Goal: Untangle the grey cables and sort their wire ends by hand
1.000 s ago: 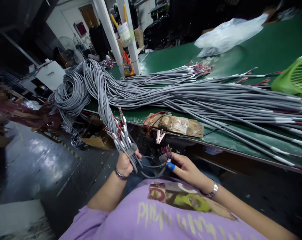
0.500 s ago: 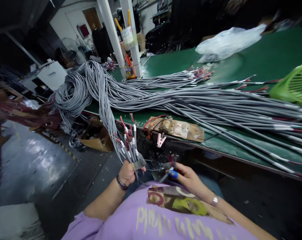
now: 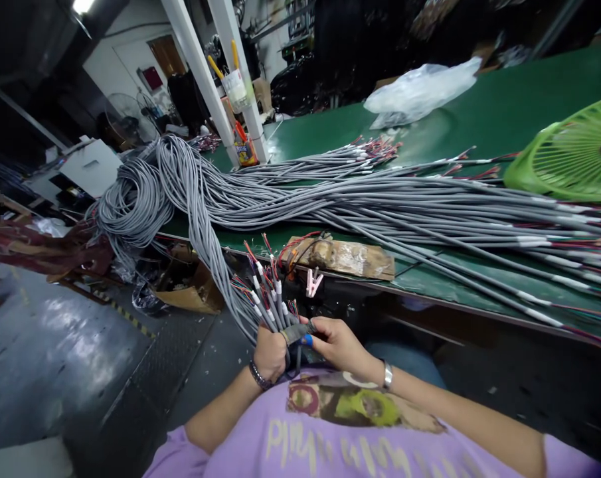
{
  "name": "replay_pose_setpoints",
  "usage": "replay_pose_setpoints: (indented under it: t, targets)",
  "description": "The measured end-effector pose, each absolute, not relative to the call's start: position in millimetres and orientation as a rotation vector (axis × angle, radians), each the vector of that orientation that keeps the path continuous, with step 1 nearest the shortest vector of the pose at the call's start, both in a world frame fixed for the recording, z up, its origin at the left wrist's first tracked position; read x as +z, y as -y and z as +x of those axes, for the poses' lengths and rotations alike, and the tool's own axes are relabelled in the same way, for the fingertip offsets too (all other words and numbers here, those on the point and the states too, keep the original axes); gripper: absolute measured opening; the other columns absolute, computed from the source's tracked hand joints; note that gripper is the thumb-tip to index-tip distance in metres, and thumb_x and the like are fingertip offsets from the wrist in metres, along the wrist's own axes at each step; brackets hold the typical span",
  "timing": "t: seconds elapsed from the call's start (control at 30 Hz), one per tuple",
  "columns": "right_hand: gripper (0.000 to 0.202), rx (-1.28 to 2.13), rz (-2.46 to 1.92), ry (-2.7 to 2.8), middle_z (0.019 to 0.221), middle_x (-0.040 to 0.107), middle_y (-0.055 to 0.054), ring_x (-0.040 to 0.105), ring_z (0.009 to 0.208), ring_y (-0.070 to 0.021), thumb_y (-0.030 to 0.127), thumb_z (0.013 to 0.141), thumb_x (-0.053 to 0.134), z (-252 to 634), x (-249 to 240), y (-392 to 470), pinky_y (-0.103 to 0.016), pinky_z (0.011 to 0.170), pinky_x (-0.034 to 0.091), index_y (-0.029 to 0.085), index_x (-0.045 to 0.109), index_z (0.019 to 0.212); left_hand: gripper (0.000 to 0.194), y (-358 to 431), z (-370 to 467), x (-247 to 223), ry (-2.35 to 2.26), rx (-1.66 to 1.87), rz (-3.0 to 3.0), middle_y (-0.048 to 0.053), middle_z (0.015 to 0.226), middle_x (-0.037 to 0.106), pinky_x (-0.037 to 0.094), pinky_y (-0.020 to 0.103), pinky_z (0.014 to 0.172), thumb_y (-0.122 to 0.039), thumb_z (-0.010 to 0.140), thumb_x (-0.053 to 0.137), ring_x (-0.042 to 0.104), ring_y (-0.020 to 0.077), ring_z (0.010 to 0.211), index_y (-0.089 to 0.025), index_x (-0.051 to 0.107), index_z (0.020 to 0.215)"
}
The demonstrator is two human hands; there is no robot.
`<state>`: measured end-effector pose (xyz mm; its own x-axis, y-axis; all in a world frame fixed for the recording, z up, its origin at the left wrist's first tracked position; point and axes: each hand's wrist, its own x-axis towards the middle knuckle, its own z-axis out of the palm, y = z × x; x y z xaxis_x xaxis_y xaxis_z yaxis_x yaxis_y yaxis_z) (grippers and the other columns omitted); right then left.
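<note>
Left hand: the left hand [image 3: 269, 353] is closed in a fist around a bunch of gray cables [image 3: 260, 307], just below their ends.
Right hand: the right hand [image 3: 336, 342] is right beside the left one, touching it. Its fingers [image 3: 316, 325] are curled and pinch the same bunch at the gray band [image 3: 294, 332]. One fingertip has a blue cover [image 3: 307, 340].
Cable ends: the held ends [image 3: 266, 275] stick up above both hands. They have white sleeves and thin red, green and blue wires at the tips.
Where the bunch is: it is in front of the person's chest, below the edge of the tabletop [image 3: 509, 109]. The cables run up and left to a big heap.
Cable heap: many long gray cables [image 3: 380, 202] lie across the green tabletop, and loops [image 3: 131, 199] hang off its left end.
Nearby: a brown taped block [image 3: 347, 257] lies at the tabletop's near edge, with a pink clip [image 3: 311, 282] just below it. A green fan [image 3: 569, 156] stands at the right. A clear plastic bag [image 3: 422, 89] lies farther back.
</note>
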<state>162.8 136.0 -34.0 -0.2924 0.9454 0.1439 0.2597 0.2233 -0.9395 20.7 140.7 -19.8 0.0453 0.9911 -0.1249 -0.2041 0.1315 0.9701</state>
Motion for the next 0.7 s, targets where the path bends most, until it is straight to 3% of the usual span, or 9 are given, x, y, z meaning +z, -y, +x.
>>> replay_pose_setpoints:
  t: [0.17, 0.27, 0.37, 0.47, 0.7]
  targets:
    - [0.042, 1.37, -1.122, 1.525, 0.056, 0.048, 0.002, 0.041, 0.053, -0.0101, 0.055, 0.076, 0.057, 182, -33, -138, -0.022, 0.051, 0.036, 0.016, 0.053, 0.061, 0.016, -140, 21, -14, -1.113, 1.154, 1.009, 0.004, 0.062, 0.066, 0.048, 0.029, 0.061, -0.028, 0.061, 0.077, 0.061, 0.0168, 0.061, -0.014, 0.068, 0.063]
    - [0.042, 1.442, -1.189, 1.34, 0.061, 0.052, 0.001, 0.043, 0.054, -0.0097, 0.057, 0.077, 0.053, 189, -27, -145, -0.022, 0.051, 0.036, 0.016, 0.054, 0.069, 0.019, -140, 22, -12, -1.119, 1.091, 1.071, 0.003, 0.061, 0.066, 0.048, 0.029, 0.063, -0.028, 0.058, 0.079, 0.06, 0.0164, 0.061, -0.014, 0.067, 0.062]
    - [0.039, 1.536, -1.111, 1.402, 0.067, 0.056, 0.0, 0.047, 0.059, -0.0101, 0.054, 0.075, 0.06, 186, -20, -152, -0.022, 0.054, 0.038, 0.015, 0.056, 0.076, 0.021, -140, 23, -10, -1.023, 0.986, 1.141, 0.005, 0.067, 0.068, 0.05, 0.031, 0.068, -0.031, 0.058, 0.079, 0.063, 0.0189, 0.067, -0.015, 0.069, 0.066]
    - [0.04, 1.646, -1.087, 1.351, 0.059, 0.054, 0.003, 0.047, 0.054, -0.009, 0.053, 0.069, 0.066, 178, -17, -154, -0.022, 0.052, 0.037, 0.015, 0.054, 0.072, 0.026, -139, 22, -8, -0.981, 0.905, 1.153, 0.006, 0.072, 0.07, 0.051, 0.033, 0.069, -0.033, 0.058, 0.079, 0.064, 0.0211, 0.071, -0.014, 0.07, 0.074]
    - [0.037, 1.569, -1.098, 1.22, 0.06, 0.058, 0.002, 0.051, 0.054, -0.0101, 0.051, 0.068, 0.068, 175, -23, -145, -0.023, 0.053, 0.042, 0.015, 0.057, 0.069, 0.025, -136, 23, -10, -1.006, 0.897, 1.159, 0.006, 0.072, 0.07, 0.051, 0.031, 0.069, -0.031, 0.06, 0.078, 0.064, 0.0206, 0.072, -0.014, 0.07, 0.076]
